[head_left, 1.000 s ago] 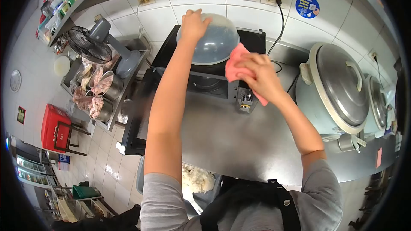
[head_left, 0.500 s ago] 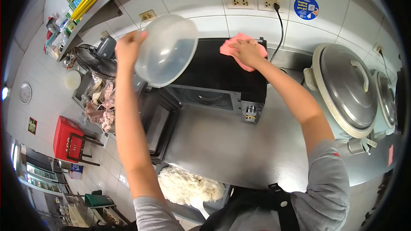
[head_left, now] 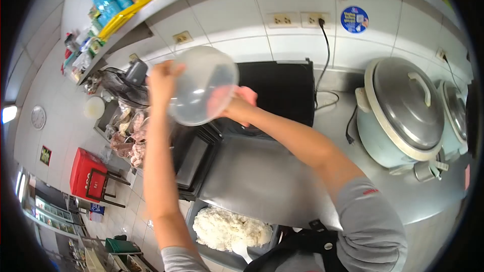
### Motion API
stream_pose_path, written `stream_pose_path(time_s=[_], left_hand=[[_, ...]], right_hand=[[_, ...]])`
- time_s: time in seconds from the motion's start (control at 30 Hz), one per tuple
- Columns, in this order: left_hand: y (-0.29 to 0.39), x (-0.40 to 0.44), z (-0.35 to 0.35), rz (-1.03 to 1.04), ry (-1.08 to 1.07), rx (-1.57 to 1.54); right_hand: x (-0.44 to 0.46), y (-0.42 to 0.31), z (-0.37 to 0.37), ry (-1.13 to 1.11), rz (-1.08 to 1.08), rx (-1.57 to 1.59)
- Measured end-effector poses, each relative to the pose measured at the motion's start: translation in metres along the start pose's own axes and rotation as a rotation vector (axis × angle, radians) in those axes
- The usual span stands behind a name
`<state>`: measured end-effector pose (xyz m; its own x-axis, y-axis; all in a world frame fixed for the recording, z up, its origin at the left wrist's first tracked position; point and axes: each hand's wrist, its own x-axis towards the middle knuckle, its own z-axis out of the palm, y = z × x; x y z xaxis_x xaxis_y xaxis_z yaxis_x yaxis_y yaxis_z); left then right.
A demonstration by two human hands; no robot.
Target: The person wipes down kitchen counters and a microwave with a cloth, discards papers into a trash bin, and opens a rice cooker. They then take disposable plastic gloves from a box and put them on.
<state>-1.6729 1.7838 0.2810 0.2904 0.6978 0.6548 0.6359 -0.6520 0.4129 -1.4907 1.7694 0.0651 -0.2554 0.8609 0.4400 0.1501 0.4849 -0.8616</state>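
Observation:
My left hand (head_left: 162,81) grips the rim of a translucent plastic bowl (head_left: 194,73), held tilted above the left part of a black microwave oven (head_left: 285,85). A pink cloth (head_left: 247,94) is bunched in my right hand (head_left: 236,109), which is at the bowl's right side. Part of the cloth shows pink through the clear plastic, so it lies behind the bowl; whether it touches the bowl I cannot tell. The microwave's door (head_left: 194,163) hangs open on the left.
A large rice cooker (head_left: 398,116) stands on the steel counter (head_left: 272,176) at right. Below the counter edge is a tub of cooked rice (head_left: 229,229) with a white scoop. Bagged meat (head_left: 133,138) and a fan (head_left: 123,85) are at left. A shelf runs overhead.
My right hand has moved the pink cloth left, from the microwave's top right to behind the bowl. The bowl sits slightly lower in view, and the camera view has shifted.

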Motion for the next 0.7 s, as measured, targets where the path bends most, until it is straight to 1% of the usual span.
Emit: stream_pose_path(time_s=[0.03,0.07,0.1,0.13,0.2,0.23,0.27,0.3,0.33,0.43,0.47,0.53,0.57,0.6,0.63,0.67,0.7], left_hand=[[0.007,-0.002,0.021,0.054,0.018,0.010],[0.017,0.001,0.037,0.069,-0.084,0.061],[0.019,0.003,0.062,0.077,-0.105,0.021],[0.027,-0.001,0.082,0.195,0.030,-0.009],[0.048,0.000,0.113,0.144,-0.090,-0.080],[0.057,0.001,0.125,0.132,-0.152,-0.098],[0.064,0.002,0.138,0.135,-0.142,-0.101],[0.070,0.002,0.152,0.108,-0.182,-0.111],[0.074,0.002,0.163,0.083,-0.227,-0.124],[0.083,0.002,0.186,0.067,-0.281,-0.067],[0.085,-0.001,0.192,0.078,-0.288,-0.078],[0.085,-0.005,0.199,0.068,-0.227,-0.106],[0.085,-0.007,0.197,0.075,-0.264,-0.116],[0.084,-0.012,0.196,0.079,-0.271,-0.120],[0.090,-0.025,0.182,0.138,-0.203,-0.165],[0.095,-0.040,0.164,0.193,-0.137,-0.210],[0.097,-0.055,0.141,0.236,-0.121,-0.148]], right_hand=[[-0.016,0.006,-0.004,-0.049,-0.079,0.268],[-0.059,-0.029,0.000,0.282,-0.287,-0.574],[-0.088,-0.035,-0.014,0.127,-0.175,-1.114],[-0.117,-0.071,-0.018,0.169,0.059,-1.088],[-0.173,-0.097,-0.031,0.276,0.035,-1.116],[-0.198,-0.122,-0.035,0.267,0.102,-1.058],[-0.220,-0.147,-0.037,0.260,0.169,-0.999],[-0.240,-0.165,-0.036,0.313,0.174,-0.977],[-0.260,-0.174,-0.032,0.369,0.184,-0.954],[-0.318,-0.177,-0.017,0.419,0.219,-0.938],[-0.340,-0.168,-0.009,0.430,0.228,-0.946],[-0.380,-0.139,0.011,0.279,0.403,-0.917],[-0.393,-0.136,0.024,0.285,0.411,-0.917],[-0.405,-0.135,0.037,0.073,0.545,-0.924],[-0.417,-0.133,0.048,-0.144,0.675,-0.919],[-0.431,-0.126,0.059,-0.143,0.685,-0.914],[-0.446,-0.114,0.068,-0.189,0.631,-0.974]])
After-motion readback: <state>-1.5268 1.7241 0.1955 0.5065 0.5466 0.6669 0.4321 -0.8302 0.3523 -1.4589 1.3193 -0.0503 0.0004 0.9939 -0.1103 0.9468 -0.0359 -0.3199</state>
